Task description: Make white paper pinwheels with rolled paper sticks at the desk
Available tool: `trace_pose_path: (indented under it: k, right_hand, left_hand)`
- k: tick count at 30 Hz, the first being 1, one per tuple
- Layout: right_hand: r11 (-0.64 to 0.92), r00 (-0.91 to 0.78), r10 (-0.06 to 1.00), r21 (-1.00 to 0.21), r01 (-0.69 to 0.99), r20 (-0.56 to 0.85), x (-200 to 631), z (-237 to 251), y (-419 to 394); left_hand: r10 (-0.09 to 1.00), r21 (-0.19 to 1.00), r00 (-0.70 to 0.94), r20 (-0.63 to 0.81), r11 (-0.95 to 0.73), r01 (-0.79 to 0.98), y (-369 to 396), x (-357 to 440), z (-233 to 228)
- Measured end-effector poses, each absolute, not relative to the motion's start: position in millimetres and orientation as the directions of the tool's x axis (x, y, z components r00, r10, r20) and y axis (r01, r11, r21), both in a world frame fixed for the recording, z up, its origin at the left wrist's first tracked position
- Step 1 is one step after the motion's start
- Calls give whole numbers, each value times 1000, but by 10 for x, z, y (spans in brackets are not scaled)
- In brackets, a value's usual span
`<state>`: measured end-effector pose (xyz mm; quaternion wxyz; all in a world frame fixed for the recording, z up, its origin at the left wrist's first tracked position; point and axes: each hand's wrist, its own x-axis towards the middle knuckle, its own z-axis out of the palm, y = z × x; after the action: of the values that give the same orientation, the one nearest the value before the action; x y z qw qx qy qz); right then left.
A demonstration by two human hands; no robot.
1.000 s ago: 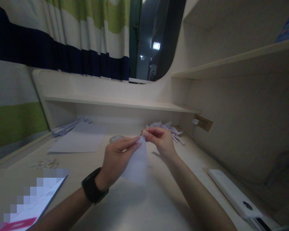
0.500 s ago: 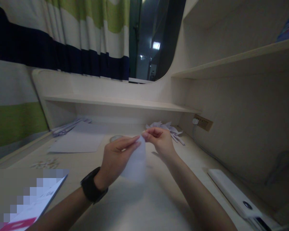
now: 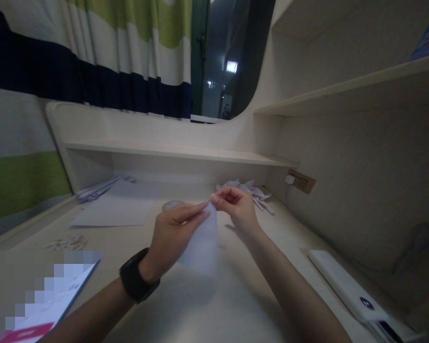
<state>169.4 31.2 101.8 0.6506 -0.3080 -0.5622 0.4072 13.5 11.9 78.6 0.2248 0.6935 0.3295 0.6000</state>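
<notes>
A piece of white paper (image 3: 203,245) hangs down between my hands above the desk, its lower part a little blurred. My left hand (image 3: 175,233), with a black band at the wrist, pinches the paper near its top edge between thumb and fingers. At the paper's top corner, the thumb and fingertips of my right hand (image 3: 238,207) are pinched together on it. The fingertips of both hands almost meet there. Whether the top edge is folded or rolled cannot be made out.
Behind my right hand lies a pile of folded paper pieces (image 3: 259,195). White sheets (image 3: 114,205) lie at the back left, near a round clear object (image 3: 172,205) and small scattered bits (image 3: 68,243). A white device (image 3: 343,283) lies on the right, a partly blurred printed item (image 3: 69,290) front left.
Both hands keep their pinch on the paper in nearly the same place. The paper's lower end has swung very slightly.
</notes>
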Motion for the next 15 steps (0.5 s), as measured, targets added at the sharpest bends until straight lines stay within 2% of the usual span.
trace_pose_path:
  k: [15]
  right_hand:
    - [459,46,886,-862,-215,461,1725,1012,311]
  left_hand:
    - [776,764,58,628,-629,144,94,169,821]
